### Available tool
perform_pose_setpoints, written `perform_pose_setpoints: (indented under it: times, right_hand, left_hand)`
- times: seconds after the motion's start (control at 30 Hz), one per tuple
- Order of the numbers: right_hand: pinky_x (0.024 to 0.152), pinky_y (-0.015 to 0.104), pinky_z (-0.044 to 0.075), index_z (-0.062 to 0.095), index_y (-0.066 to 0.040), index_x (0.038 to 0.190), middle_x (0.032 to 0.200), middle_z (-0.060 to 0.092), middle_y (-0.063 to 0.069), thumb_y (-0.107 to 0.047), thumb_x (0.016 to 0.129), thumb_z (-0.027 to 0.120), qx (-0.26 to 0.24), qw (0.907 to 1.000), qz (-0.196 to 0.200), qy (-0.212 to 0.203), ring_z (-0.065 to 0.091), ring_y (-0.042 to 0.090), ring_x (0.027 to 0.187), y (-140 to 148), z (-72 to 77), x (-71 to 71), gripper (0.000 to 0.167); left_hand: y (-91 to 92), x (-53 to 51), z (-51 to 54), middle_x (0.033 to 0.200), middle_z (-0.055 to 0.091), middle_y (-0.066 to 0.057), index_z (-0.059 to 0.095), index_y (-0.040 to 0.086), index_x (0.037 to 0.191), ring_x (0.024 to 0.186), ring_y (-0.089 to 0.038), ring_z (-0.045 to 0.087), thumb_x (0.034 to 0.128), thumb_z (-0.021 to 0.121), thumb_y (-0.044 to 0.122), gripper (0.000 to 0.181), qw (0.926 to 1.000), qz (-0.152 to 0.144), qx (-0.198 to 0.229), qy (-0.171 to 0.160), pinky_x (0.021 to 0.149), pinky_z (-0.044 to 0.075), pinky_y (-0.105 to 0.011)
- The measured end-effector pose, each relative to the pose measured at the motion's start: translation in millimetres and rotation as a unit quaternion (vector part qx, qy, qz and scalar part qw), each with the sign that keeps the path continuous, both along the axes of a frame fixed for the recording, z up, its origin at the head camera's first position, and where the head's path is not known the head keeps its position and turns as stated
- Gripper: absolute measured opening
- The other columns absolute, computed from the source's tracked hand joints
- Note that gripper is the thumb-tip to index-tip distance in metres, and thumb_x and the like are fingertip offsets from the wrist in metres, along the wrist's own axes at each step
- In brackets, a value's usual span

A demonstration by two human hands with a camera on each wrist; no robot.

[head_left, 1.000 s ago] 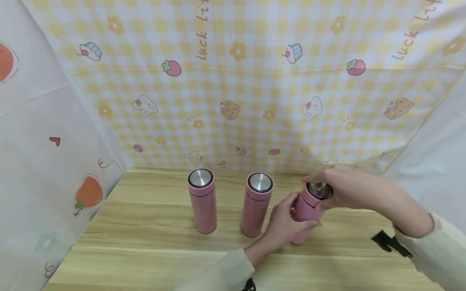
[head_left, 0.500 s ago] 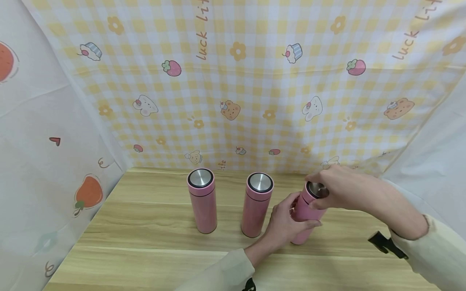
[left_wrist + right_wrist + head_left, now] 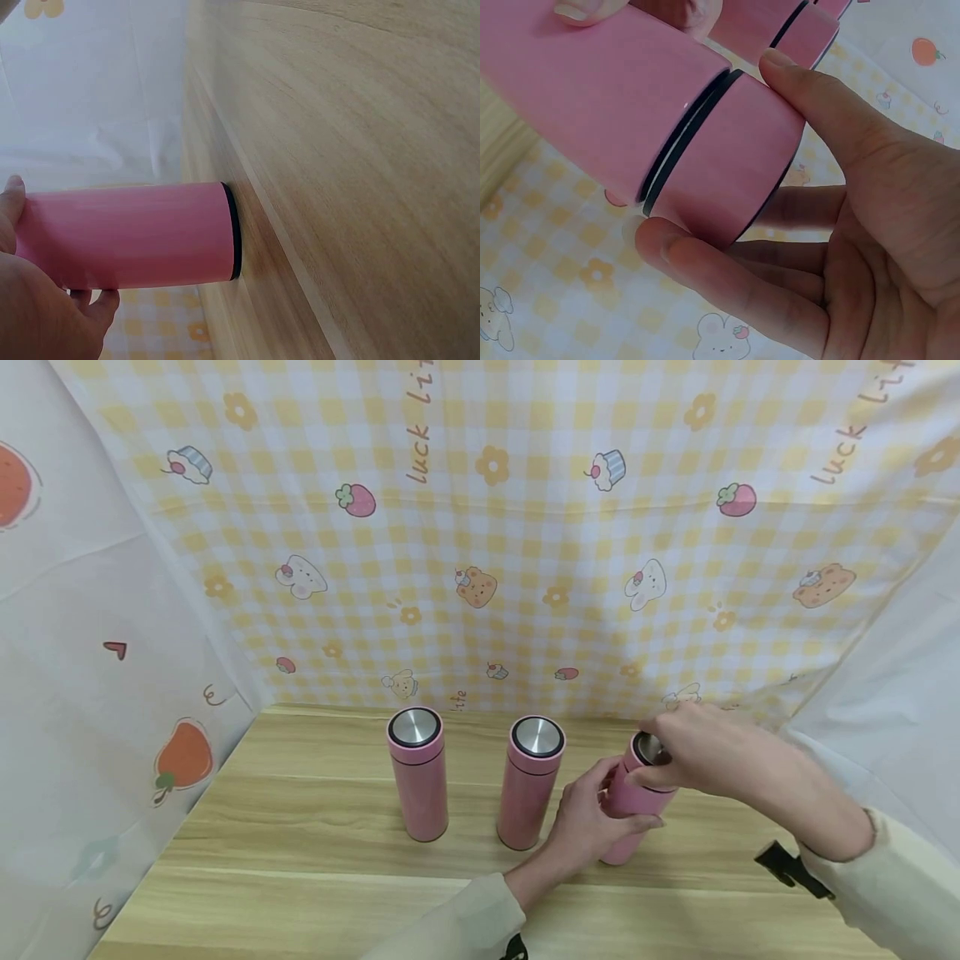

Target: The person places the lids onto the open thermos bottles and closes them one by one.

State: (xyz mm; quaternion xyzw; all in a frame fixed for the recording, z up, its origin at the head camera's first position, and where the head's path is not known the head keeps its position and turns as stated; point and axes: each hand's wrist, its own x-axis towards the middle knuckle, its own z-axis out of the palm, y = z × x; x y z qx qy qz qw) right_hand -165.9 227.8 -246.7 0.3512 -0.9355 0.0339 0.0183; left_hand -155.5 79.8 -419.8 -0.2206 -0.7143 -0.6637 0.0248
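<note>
A pink thermos bottle (image 3: 637, 800) stands at the right of the table. My left hand (image 3: 585, 818) grips its body from the left, thumb across the front. In the left wrist view, the black-edged base of the bottle (image 3: 142, 236) rests on the wood. My right hand (image 3: 708, 752) holds the pink lid (image 3: 727, 150) from above, thumb and fingers on opposite sides of it. The right wrist view shows a narrow, dark, uneven gap between lid and body. Part of the lid's silver top is hidden behind the right hand.
Two like pink thermos bottles stand upright with silver-topped lids: a middle bottle (image 3: 527, 797) close to my left hand and a left bottle (image 3: 422, 789) farther off. A checked cloth (image 3: 480, 527) hangs behind the wooden table (image 3: 300, 893), with white cloth at both sides.
My right hand has turned round the lid, its thumb and wrist shifting left toward me. My left hand and all the bottles stay in place.
</note>
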Motion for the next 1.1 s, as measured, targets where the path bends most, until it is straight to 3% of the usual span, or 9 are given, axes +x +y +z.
perform_pose_setpoints:
  times: [0.17, 0.4, 0.5, 0.57, 0.63, 0.73, 0.8, 0.97, 1.1]
  right_hand:
    - [0.04, 0.022, 0.032, 0.05, -0.02, 0.072, 0.057, 0.039, -0.01, -0.044, 0.08, 0.085, 0.006, 0.9998, -0.016, 0.006, 0.037, 0.005, 0.048, 0, -2.2, 0.4, 0.043]
    - [0.044, 0.023, 0.039, 0.062, -0.018, 0.085, 0.062, 0.046, -0.016, -0.057, 0.077, 0.081, -0.005, 0.9998, 0.016, -0.005, 0.042, 0.0, 0.052, 7, -0.7, -2.9, 0.044]
    - [0.055, 0.029, 0.051, 0.069, -0.011, 0.104, 0.08, 0.061, -0.013, -0.064, 0.07, 0.079, -0.002, 0.9995, 0.028, -0.011, 0.058, 0.006, 0.066, 14, 0.8, -4.1, 0.064]
    - [0.068, 0.038, 0.057, 0.067, -0.009, 0.124, 0.1, 0.069, -0.006, -0.067, 0.068, 0.078, 0.002, 0.9988, 0.046, -0.016, 0.067, 0.016, 0.085, 20, 1.5, -5.3, 0.081]
    - [0.082, 0.047, 0.057, 0.062, -0.011, 0.137, 0.121, 0.067, 0.001, -0.067, 0.07, 0.077, -0.007, 0.9967, 0.074, -0.031, 0.065, 0.026, 0.106, 27, 1.9, -6.7, 0.089]
    - [0.095, 0.052, 0.052, 0.056, -0.015, 0.146, 0.141, 0.058, 0.005, -0.061, 0.079, 0.076, -0.019, 0.9897, 0.128, -0.06, 0.056, 0.031, 0.125, 36, 3.1, -10.3, 0.084]
    - [0.098, 0.049, 0.051, 0.055, -0.019, 0.147, 0.146, 0.054, 0.003, -0.053, 0.083, 0.078, -0.028, 0.9848, 0.152, -0.079, 0.053, 0.03, 0.129, 39, 4.7, -12.4, 0.076]
    - [0.098, 0.043, 0.052, 0.06, -0.026, 0.143, 0.147, 0.052, 0.0, -0.027, 0.084, 0.085, -0.034, 0.9783, 0.183, -0.091, 0.052, 0.027, 0.131, 42, 5.9, -16.9, 0.064]
    - [0.097, 0.043, 0.053, 0.064, -0.026, 0.139, 0.143, 0.056, 0.001, -0.022, 0.083, 0.086, -0.036, 0.9777, 0.19, -0.082, 0.054, 0.027, 0.128, 41, 4.4, -17.9, 0.06]
  left_hand:
    - [-0.1, 0.6, 0.2, 0.123, 0.061, 0.018, 0.057, 0.032, 0.138, 0.105, -0.002, 0.061, 0.0794, 0.091, 0.027, 0.068, 1.0, -0.002, 0.002, -0.007, 0.087, 0.053, -0.022]
    - [0.2, -0.1, -0.2, 0.122, 0.061, 0.018, 0.056, 0.032, 0.139, 0.105, -0.001, 0.061, 0.0792, 0.091, 0.027, 0.069, 1.0, -0.002, -0.003, -0.002, 0.087, 0.053, -0.022]
    - [-0.3, -0.3, -0.6, 0.121, 0.061, 0.017, 0.056, 0.031, 0.139, 0.107, -0.001, 0.06, 0.079, 0.091, 0.027, 0.069, 1.0, 0.001, -0.006, 0.001, 0.089, 0.052, -0.023]
    - [-0.7, -0.5, -0.6, 0.121, 0.061, 0.017, 0.056, 0.031, 0.139, 0.107, -0.001, 0.059, 0.0794, 0.091, 0.028, 0.069, 1.0, 0.002, -0.008, 0.003, 0.09, 0.052, -0.023]
    - [-1.2, -0.7, -0.4, 0.121, 0.061, 0.016, 0.056, 0.03, 0.139, 0.107, -0.002, 0.059, 0.0799, 0.091, 0.028, 0.069, 1.0, 0.0, -0.009, 0.004, 0.089, 0.052, -0.023]
    - [-1.6, -0.6, -0.2, 0.121, 0.061, 0.015, 0.056, 0.028, 0.14, 0.106, -0.002, 0.06, 0.0806, 0.09, 0.028, 0.069, 0.9999, -0.004, -0.008, 0.004, 0.088, 0.052, -0.023]
    - [-1.8, -0.6, -0.3, 0.12, 0.061, 0.015, 0.056, 0.028, 0.14, 0.105, -0.002, 0.06, 0.0808, 0.09, 0.027, 0.068, 0.9999, -0.005, -0.008, 0.004, 0.088, 0.052, -0.023]
    - [-1.9, -0.6, -0.7, 0.119, 0.061, 0.016, 0.055, 0.028, 0.14, 0.104, -0.001, 0.059, 0.081, 0.09, 0.029, 0.069, 0.9998, -0.003, -0.017, 0.009, 0.087, 0.052, -0.022]
    - [-1.8, -1.0, -0.9, 0.118, 0.061, 0.016, 0.055, 0.029, 0.141, 0.104, -0.001, 0.059, 0.081, 0.089, 0.031, 0.069, 0.9997, -0.002, -0.021, 0.013, 0.087, 0.052, -0.022]
